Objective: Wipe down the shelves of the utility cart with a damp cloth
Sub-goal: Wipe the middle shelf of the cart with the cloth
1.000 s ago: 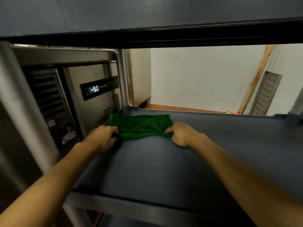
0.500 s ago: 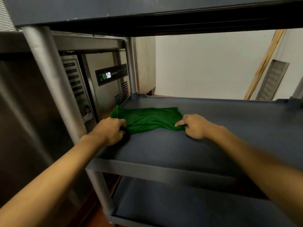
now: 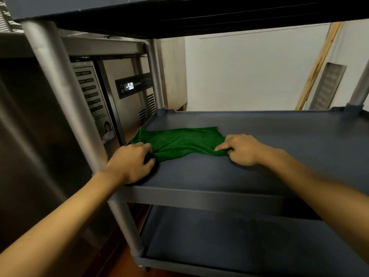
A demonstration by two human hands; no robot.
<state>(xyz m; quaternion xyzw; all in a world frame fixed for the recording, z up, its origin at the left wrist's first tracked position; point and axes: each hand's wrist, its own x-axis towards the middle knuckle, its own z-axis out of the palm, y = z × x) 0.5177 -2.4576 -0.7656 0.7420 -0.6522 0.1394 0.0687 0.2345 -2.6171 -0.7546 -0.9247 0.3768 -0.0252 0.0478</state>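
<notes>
Green terry, soft and limp: the cloth [image 3: 179,141] lies spread on the middle shelf [image 3: 289,148] of the cart, left of centre in the frame. Its left edge rides up against the shelf's raised lip, and its far edge stops short of the back rim.

We judge it light and floppy. Being damp, it will likely cling a little to the smooth plastic. It has no stiffness of its own, so it will bunch wherever we push it and follow only where we pull. The near corners are the places to take hold if we mean to drag it flat. A palm pressed on its middle would suit scrubbing better.

Our left hand [image 3: 129,162] sits at the near left corner, knuckles up, close beside the cart's front post [image 3: 65,100]. Its fingers [image 3: 143,146] are curled tight round a gathered bit of cloth. Our right hand [image 3: 241,149] has the near right corner. It pinches the cloth between thumb and curled fingers, with the forefinger [image 3: 221,147] laid out along the edge. Between the two hands the near edge is drawn fairly taut.

Both forearms reach in from the lower corners of the frame, under the top shelf [image 3: 179,17]. The bottom shelf [image 3: 239,240] shows at lower right.
</notes>
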